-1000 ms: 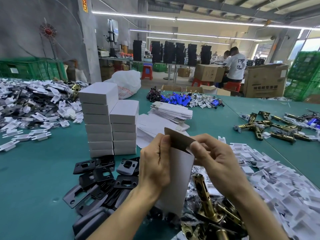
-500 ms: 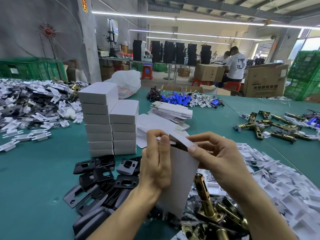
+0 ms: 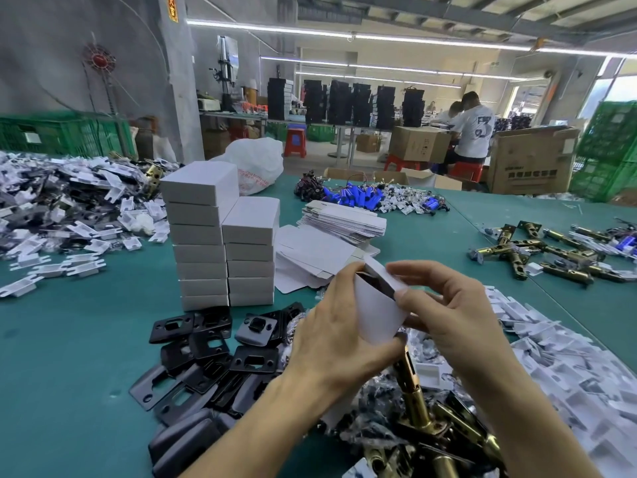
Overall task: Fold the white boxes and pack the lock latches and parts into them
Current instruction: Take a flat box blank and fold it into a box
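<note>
White box (image 3: 377, 310) upright in hands, top flap half-folded

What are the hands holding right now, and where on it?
One white box: the left hand grips its left side, the right hand pinches its upper right edge at the top flap.

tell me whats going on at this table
A person is packing at a green table. The left hand grips a white box, and the right hand pinches its top flap, which is not yet shut: the dark inside shows. Two stacks of closed boxes stand behind on the left, flat blanks lie beyond them, and black plates and brass latches lie near the hands.
</note>
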Tool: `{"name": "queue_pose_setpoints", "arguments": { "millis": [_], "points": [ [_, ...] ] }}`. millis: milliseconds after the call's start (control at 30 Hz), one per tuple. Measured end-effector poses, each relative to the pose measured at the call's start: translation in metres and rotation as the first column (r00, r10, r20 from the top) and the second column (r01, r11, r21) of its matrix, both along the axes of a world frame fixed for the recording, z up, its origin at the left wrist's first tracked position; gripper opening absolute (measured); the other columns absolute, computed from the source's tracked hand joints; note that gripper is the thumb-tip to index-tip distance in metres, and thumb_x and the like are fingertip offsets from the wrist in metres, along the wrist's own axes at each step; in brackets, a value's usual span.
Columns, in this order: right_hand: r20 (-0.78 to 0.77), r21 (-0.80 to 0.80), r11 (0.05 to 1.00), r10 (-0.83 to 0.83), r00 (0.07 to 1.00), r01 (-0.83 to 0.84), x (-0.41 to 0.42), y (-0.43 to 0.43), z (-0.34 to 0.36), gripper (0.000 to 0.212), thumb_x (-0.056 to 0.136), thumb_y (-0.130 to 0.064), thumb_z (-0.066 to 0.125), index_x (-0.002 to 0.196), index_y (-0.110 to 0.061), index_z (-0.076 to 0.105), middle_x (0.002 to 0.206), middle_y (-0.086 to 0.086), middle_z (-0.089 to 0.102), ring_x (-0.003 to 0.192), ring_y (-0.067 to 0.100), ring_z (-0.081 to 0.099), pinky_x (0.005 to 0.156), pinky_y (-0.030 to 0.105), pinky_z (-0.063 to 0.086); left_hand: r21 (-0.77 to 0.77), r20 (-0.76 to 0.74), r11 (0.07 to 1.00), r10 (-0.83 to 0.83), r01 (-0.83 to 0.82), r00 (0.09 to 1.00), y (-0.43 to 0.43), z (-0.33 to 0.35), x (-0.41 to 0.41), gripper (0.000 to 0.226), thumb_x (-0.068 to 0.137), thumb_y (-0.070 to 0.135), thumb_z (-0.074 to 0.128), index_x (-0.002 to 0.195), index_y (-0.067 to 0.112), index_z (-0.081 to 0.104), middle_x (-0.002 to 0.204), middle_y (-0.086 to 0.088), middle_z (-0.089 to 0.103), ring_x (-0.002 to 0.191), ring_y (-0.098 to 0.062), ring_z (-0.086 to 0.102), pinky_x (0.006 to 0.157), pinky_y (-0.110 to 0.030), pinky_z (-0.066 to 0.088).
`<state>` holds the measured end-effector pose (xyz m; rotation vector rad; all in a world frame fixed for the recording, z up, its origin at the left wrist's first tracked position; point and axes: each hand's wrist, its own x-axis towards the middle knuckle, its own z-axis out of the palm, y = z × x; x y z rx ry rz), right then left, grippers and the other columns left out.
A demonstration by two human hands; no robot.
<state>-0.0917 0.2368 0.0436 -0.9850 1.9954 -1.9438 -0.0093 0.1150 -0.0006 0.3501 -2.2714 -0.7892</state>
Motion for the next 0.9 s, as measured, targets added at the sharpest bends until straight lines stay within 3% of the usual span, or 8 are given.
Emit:
{"name": "queue_pose_setpoints", "arguments": {
  "millis": [133,233,433,500,633,700,833,900],
  "points": [
    [0.023,-0.07,0.997,0.045,0.999,-0.043,0.0051,-0.001,0.0046,0.013,0.088,-0.013,0.069,0.09,-0.024,0.076,0.086,-0.001,0.073,0.077,0.013,0.071,0.062,0.025,0.058,-0.013,-0.018,0.999,-0.035,0.034,0.999,0.0003,0.0033,0.0022,0.093,0.059,0.058,0.066,0.139,0.043,0.021,0.118,0.015,0.054,0.081,-0.008,0.052,0.061,-0.023,0.04],
    [0.032,-0.096,0.994,0.056,0.998,-0.053,0.0051,-0.0014,0.004,0.007,0.082,-0.019,0.074,0.089,-0.018,0.076,0.086,0.002,0.074,0.074,0.012,0.071,0.059,0.018,0.053,-0.042,-0.023,0.998,-0.043,0.042,0.999,0.0014,0.0032,0.0037,0.099,0.057,0.06,0.064,0.142,0.042,0.017,0.124,0.013,0.055,0.084,-0.008,0.054,0.064,-0.023,0.04],
    [0.013,-0.102,0.992,0.073,0.997,-0.071,0.0045,0.0014,0.005,0.02,0.071,-0.024,0.078,0.085,-0.011,0.076,0.086,0.008,0.076,0.078,0.017,0.074,0.066,0.024,0.058,-0.073,-0.073,0.997,-0.038,0.032,0.997,0.0,0.0056,0.0054,0.099,0.056,0.058,0.065,0.142,0.046,0.016,0.113,0.01,0.058,0.076,-0.006,0.049,0.058,-0.018,0.038],
    [0.016,-0.094,0.991,0.097,0.995,-0.095,0.0044,0.0037,0.0069,0.021,0.069,-0.024,0.078,0.085,-0.01,0.075,0.087,0.009,0.077,0.082,0.02,0.074,0.071,0.027,0.06,-0.075,-0.108,0.996,-0.046,0.038,0.993,0.0009,0.0052,0.0058,0.093,0.059,0.055,0.065,0.137,0.041,0.016,0.105,0.006,0.058,0.071,-0.012,0.053,0.055,-0.024,0.042],
    [-0.002,-0.064,0.996,0.064,0.998,-0.064,0.0049,0.0033,0.0075,0.012,0.076,-0.02,0.077,0.084,-0.012,0.074,0.087,0.008,0.076,0.08,0.02,0.074,0.072,0.033,0.06,-0.052,-0.121,0.997,-0.057,0.051,0.991,0.0009,0.0031,0.0049,0.086,0.062,0.049,0.072,0.124,0.037,0.013,0.1,0.001,0.059,0.066,-0.024,0.059,0.054,-0.041,0.051],
    [-0.016,-0.05,0.998,0.027,0.999,-0.028,0.0052,0.0015,0.0068,0.004,0.08,-0.014,0.076,0.083,-0.014,0.074,0.086,0.007,0.076,0.079,0.02,0.073,0.073,0.037,0.06,-0.036,-0.107,0.998,-0.051,0.047,0.993,0.0004,0.0026,0.0048,0.084,0.061,0.048,0.072,0.121,0.036,0.014,0.097,0.002,0.058,0.065,-0.025,0.059,0.055,-0.042,0.051],
    [-0.1,-0.041,0.999,-0.04,0.994,0.036,0.0071,0.0005,0.0075,0.007,0.083,-0.014,0.075,0.082,-0.02,0.072,0.082,0.0,0.075,0.072,0.014,0.073,0.064,0.029,0.059,-0.046,-0.107,0.999,-0.034,0.029,0.994,0.0007,0.0033,0.0059,0.083,0.06,0.049,0.07,0.122,0.036,0.015,0.098,0.004,0.057,0.066,-0.026,0.06,0.055,-0.043,0.052],
    [-0.141,-0.024,0.997,-0.076,0.987,0.073,0.0083,0.0009,0.0079,0.007,0.085,-0.012,0.075,0.081,-0.017,0.071,0.082,0.0,0.075,0.072,0.015,0.073,0.064,0.033,0.06,-0.069,-0.102,0.997,-0.027,0.02,0.994,0.0018,0.0042,0.0065,0.087,0.061,0.052,0.066,0.127,0.038,0.012,0.104,0.007,0.055,0.068,-0.025,0.06,0.056,-0.041,0.053]
  ]
}}
